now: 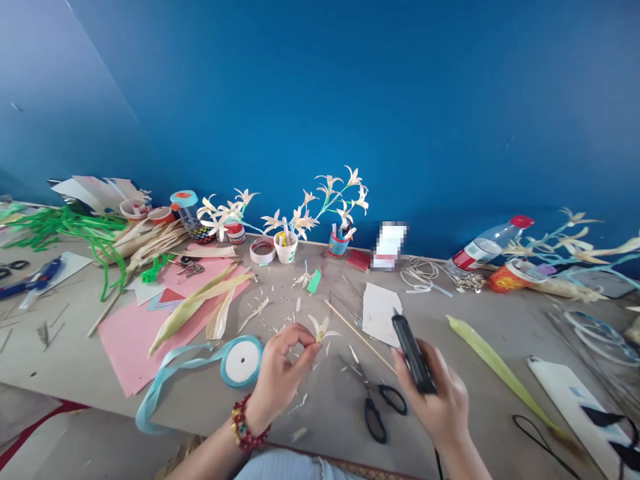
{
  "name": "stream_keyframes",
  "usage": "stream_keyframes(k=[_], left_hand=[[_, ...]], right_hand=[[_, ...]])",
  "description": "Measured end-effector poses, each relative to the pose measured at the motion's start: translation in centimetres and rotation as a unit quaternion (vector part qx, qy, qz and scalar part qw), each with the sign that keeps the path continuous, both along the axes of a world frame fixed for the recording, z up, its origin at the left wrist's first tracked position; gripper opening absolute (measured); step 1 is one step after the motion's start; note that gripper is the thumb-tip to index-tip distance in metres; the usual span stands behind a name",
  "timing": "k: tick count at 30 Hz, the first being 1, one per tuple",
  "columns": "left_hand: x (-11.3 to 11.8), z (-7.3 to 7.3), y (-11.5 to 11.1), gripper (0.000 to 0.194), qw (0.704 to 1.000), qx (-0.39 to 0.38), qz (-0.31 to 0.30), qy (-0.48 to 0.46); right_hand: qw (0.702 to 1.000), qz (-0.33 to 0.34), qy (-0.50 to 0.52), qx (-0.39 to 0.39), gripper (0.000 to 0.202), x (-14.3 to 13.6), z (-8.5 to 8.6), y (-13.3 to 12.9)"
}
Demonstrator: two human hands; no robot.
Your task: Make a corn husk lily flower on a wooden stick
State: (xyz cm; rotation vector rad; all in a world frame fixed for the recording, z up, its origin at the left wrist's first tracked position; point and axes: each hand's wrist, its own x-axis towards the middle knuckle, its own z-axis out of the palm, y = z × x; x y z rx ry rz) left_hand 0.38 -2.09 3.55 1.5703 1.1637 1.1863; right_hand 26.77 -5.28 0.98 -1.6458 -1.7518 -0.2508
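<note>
Between the thumb and fingers of my left hand [290, 363] is a small pale flower [323, 330], its thin petals spread out. My right hand [437, 393] is wrapped round a black glue gun [414, 353], its narrow tip pointing up and away from me. Scissors [373, 397] with black handles lie on the table between my two hands. A thin wooden stick [357, 333] rests diagonally just behind them, beside a piece of white card [383, 313]. Left of my left hand lies a roll of light blue ribbon [241, 361], its loose end trailing.
Pink paper [130, 340] with corn husks [193, 310] lies at the left. Along the wall stand a white cup [286, 249] of pale flowers, a phone [389, 245] and a plastic bottle [480, 248]. A green husk [500, 370] and a white power strip [575, 400] lie at the right.
</note>
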Motion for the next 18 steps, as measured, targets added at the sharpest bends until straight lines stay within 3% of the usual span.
stream_keyframes(k=[3,8,11,15,18], left_hand=[[-0.6,-0.1,0.1,0.019,0.999,-0.020,-0.005,-0.042],[-0.9,-0.4,0.0,0.019,0.992,-0.022,-0.003,-0.128],[-0.8,-0.7,0.0,0.019,0.986,-0.027,-0.001,-0.162],[-0.7,-0.9,-0.1,0.018,0.973,-0.079,-0.023,-0.215],[-0.4,-0.8,-0.1,0.017,0.960,-0.109,-0.045,-0.255]], right_hand=[[0.984,-0.070,-0.090,-0.136,0.020,2.9,-1.4,1.0],[0.959,-0.047,-0.132,-0.244,0.022,6.0,-4.0,1.3],[0.952,-0.032,-0.126,-0.277,0.028,6.9,-4.4,1.2],[0.961,-0.006,-0.143,-0.235,0.034,6.5,-2.3,0.8],[0.989,0.062,-0.031,-0.130,0.022,3.8,0.8,0.7]])
